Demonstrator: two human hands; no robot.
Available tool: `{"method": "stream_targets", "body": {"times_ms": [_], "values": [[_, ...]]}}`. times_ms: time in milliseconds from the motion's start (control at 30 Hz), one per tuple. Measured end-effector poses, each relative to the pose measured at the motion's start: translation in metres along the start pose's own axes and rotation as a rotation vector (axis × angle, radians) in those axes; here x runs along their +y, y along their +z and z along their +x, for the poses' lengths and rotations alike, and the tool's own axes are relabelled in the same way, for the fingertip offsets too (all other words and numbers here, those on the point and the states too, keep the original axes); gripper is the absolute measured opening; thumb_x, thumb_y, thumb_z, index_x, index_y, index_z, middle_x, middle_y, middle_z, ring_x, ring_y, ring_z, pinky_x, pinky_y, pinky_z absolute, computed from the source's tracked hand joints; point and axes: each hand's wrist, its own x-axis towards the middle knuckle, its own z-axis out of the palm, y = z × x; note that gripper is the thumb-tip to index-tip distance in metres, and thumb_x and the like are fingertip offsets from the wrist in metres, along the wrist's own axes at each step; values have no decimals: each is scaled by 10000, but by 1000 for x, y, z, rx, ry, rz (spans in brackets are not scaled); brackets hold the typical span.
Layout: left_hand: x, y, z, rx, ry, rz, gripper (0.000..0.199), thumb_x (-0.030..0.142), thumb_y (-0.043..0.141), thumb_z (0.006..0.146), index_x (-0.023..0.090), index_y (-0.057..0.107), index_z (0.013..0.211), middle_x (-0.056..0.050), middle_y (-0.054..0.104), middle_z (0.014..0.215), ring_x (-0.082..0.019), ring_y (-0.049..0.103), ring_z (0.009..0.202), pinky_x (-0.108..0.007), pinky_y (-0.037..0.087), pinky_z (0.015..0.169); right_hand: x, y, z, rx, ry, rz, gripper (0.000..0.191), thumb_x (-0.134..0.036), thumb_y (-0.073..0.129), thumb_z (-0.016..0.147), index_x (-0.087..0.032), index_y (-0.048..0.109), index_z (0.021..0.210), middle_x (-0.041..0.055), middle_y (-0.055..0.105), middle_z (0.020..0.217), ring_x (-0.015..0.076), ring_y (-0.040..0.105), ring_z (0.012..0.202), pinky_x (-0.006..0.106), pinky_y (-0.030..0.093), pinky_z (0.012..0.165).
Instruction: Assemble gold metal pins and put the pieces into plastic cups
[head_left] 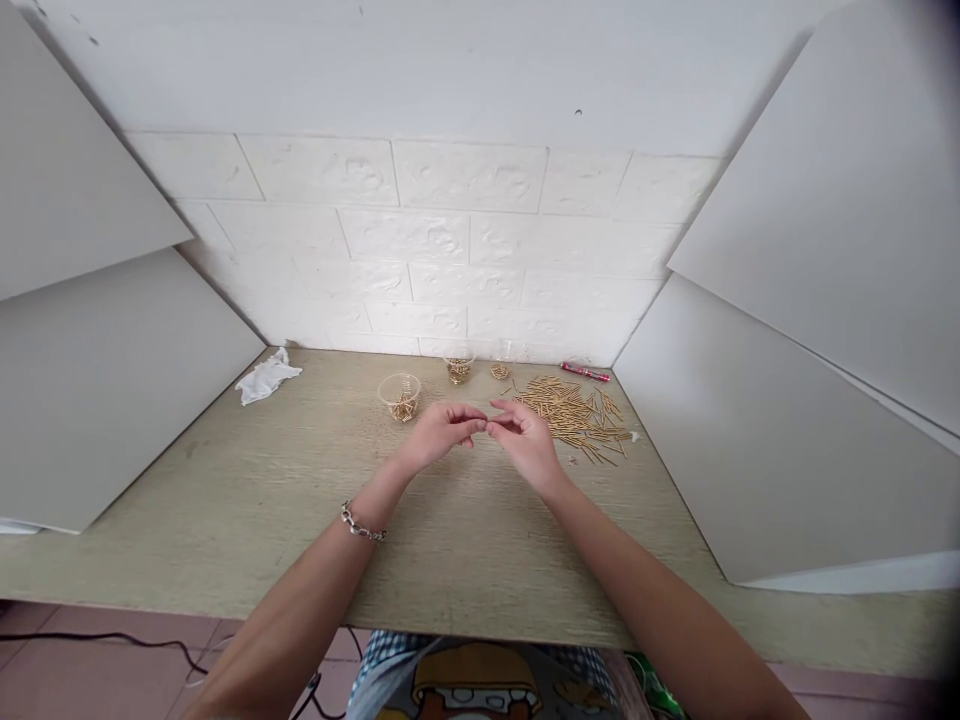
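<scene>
Above the middle of the table, my left hand [444, 432] and my right hand [526, 440] meet fingertip to fingertip. Both are closed in a pinch; whatever lies between the fingertips is too small to make out. Just right of my right hand spreads a loose pile of thin gold rods [570, 412]. A clear round cup [400, 388] with small gold pieces [403, 407] in it stands behind and left of my left hand. Farther back is a second clear cup [459, 368] with gold pieces, and near it a small heap of gold pieces [500, 371].
A crumpled white tissue [268, 377] lies at the back left of the table [450, 560]. Near the back right is a red tube-like packet [585, 372]. White panels [150, 380] border the left and right sides, and a white brick-patterned wall [435, 240] closes the back.
</scene>
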Motion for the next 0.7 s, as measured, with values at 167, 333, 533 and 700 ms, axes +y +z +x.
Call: {"method": "stream_targets", "body": {"times_ms": [167,333,533,700], "values": [[-6,-1,0,12,30,170,245,353,529,728,167,659,822,-12,633,714,-97,558,577,-213,423,580,6,-2,1,-56,86,90,402,-242,619,621,-158,555,1009,29,641,751,135,589,691,280,447,682],[-7,-1,1,38,56,313,257,372,492,746,173,650,785,4,604,657,-101,546,563,-218,396,569,13,-5,4,-67,126,176,330,-230,652,586,-155,584,901,21,618,738,120,565,669,259,437,639],[-6,-1,2,51,-6,202,239,376,498,707,147,566,722,25,509,583,-92,459,531,-206,345,500,13,-8,9,-17,102,168,249,-273,682,567,-157,622,779,-8,578,611,108,511,577,249,402,564],[-9,-2,2,64,-63,68,218,333,417,726,160,423,593,49,397,488,-80,382,484,-205,331,500,10,-8,9,30,102,228,218,-308,692,549,-157,608,682,-15,557,569,100,486,538,242,383,535]]}}
